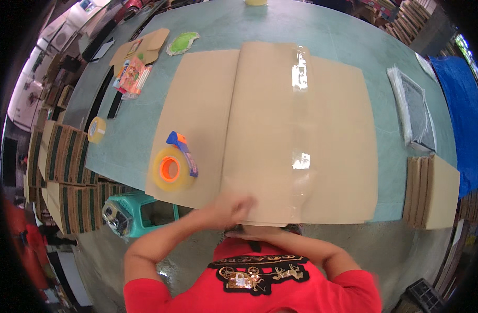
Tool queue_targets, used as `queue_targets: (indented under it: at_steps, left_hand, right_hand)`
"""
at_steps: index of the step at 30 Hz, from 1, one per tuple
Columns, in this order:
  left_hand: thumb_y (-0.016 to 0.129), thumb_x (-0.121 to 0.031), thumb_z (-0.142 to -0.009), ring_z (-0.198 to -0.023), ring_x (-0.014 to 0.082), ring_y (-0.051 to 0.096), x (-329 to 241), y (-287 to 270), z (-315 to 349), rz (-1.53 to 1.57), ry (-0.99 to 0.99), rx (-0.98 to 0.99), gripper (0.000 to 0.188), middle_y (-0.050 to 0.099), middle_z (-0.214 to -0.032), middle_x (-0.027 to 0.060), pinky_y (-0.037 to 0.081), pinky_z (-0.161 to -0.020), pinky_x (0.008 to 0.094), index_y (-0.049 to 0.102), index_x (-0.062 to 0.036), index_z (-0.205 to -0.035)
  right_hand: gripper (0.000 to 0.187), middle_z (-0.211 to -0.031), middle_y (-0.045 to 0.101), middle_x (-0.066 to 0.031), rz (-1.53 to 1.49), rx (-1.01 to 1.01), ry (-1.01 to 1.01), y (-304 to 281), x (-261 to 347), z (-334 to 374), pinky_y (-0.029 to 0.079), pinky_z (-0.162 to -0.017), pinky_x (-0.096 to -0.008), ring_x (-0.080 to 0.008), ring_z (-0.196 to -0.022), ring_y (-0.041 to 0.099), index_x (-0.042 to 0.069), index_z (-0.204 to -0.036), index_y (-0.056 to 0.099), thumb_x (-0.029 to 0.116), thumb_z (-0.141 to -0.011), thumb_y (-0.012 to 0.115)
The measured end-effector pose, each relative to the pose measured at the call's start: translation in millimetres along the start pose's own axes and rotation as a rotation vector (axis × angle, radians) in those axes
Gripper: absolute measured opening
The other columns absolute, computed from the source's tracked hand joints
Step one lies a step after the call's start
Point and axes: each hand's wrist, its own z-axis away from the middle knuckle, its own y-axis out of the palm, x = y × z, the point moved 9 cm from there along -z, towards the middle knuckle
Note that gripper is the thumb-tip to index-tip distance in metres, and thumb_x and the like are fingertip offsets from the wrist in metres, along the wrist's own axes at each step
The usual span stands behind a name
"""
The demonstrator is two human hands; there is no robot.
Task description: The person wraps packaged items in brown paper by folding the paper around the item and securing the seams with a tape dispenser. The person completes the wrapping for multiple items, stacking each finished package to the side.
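Observation:
A large folded sheet of brown cardboard [265,130] lies across the table, its near edge over the table's front. Strips of clear tape [300,73] run along its middle fold and shine in the light. My left hand [233,207], blurred by motion, is over the near edge of the cardboard; its fingers look curled but are smeared. My right hand [246,233] lies just below that edge, partly under the cardboard, fingers stretched toward the left. A tape dispenser [182,151] in blue and orange with a roll of clear tape rests on the left flap.
The green table [213,28] holds a tape roll [96,129], a plastic packet [133,77], a cardboard piece [150,47] and a green patch [182,43]. At right is a wrapped frame [414,109]. Stacked cartons [66,156] and a teal stool [145,208] stand left.

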Motion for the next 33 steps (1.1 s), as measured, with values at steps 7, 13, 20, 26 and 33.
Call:
queue_targets:
  at_steps: [7, 13, 20, 26, 33]
  left_hand:
    - [0.051, -0.024, -0.084, -0.107, 0.0347, 0.041, 54.9, -68.9, -83.7, -0.654, 0.144, -0.616, 0.038, 0.041, -0.117, 0.0201, 0.035, -0.091, 0.0407, 0.047, -0.0035, -0.115]
    - [0.06, -0.011, -0.073, -0.085, 0.0317, 0.053, 80.9, -64.3, -6.1, -0.378, 0.363, -0.75, 0.021, 0.054, -0.086, 0.0129, 0.043, -0.075, 0.0409, 0.055, -0.0023, -0.091]
    - [0.059, -0.024, -0.073, -0.11, 0.0294, 0.041, 69.7, 34.3, 29.2, -0.651, 0.264, -0.467, 0.037, 0.05, -0.108, 0.0159, 0.029, -0.096, 0.0446, 0.055, 0.0, -0.101]
    - [0.056, -0.025, -0.075, -0.112, 0.0314, 0.043, 48.7, 114.5, 31.0, -0.593, 0.444, -0.229, 0.04, 0.051, -0.111, 0.0165, 0.029, -0.097, 0.0476, 0.054, 0.0014, -0.105]
    - [0.055, -0.028, -0.086, -0.085, 0.0187, 0.058, 140.0, 27.3, 10.6, 1.227, -0.446, -0.506, 0.033, 0.06, -0.093, 0.0095, 0.046, -0.074, 0.0341, 0.053, 0.0017, -0.098]
  right_hand:
    - [0.031, -0.101, 0.057, -0.0142, 0.189, -0.947, 0.029, -37.1, -2.1, 5.4, 0.044, -0.079, -0.0403, -0.0284, -0.095, 0.054, 0.006, -0.101, 0.058, 0.026, -0.078, 0.06]
    - [0.044, -0.109, 0.053, -0.0133, -0.021, -1.083, 0.221, -56.3, -56.8, 44.6, 0.04, -0.085, -0.0424, -0.0288, -0.101, 0.05, 0.005, -0.113, 0.051, 0.03, -0.078, 0.061]
    - [0.043, -0.111, 0.053, -0.0138, 0.097, -1.067, 0.186, -49.5, -52.4, 48.7, 0.039, -0.086, -0.0418, -0.029, -0.103, 0.049, 0.004, -0.113, 0.051, 0.025, -0.077, 0.063]
    - [0.023, -0.09, 0.061, -0.0137, 0.05, -0.775, 0.114, -38.7, -1.9, 106.3, 0.043, -0.08, -0.0379, -0.0267, -0.085, 0.058, 0.002, -0.098, 0.058, 0.011, -0.076, 0.06]
    - [0.039, -0.072, 0.06, -0.0082, -1.509, -0.879, 0.607, -104.9, -119.5, 118.2, 0.045, -0.054, -0.0268, -0.0182, -0.062, 0.057, -0.004, -0.092, 0.056, 0.034, -0.083, 0.056]
